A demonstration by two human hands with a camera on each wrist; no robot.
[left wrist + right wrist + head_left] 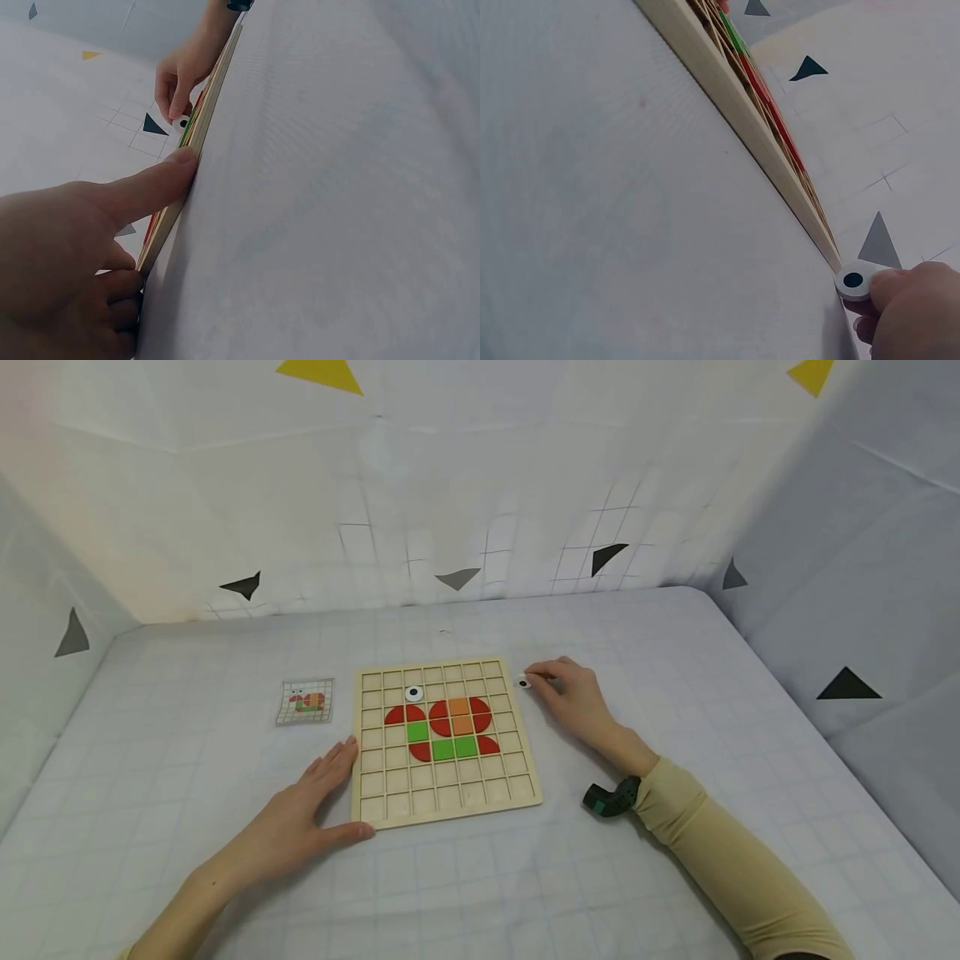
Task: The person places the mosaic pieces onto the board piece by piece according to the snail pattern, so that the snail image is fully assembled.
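My left hand [300, 814] steadies the square wooden grid board [465, 797]. Its fingers lie fairly straight along the left edge, and the thumb touches the near left corner. Between thumb and fingertips, my right hand [573, 697] pinches a white disc with a black dot, an eye piece [853, 280], just off the board's right side. A matching eye piece [414, 693] sits in the board's upper part. Below it, red quarter-round pieces [440, 720], green squares [443, 749] and orange squares [459, 707] fill several cells.
A small pattern card [304, 702] with a similar coloured figure on a grid lies left of the board. White cloth [637, 877] covers the table. Behind it rises a white backdrop [480, 485] with black, grey and yellow triangles. A dark band [611, 797] is on the right wrist.
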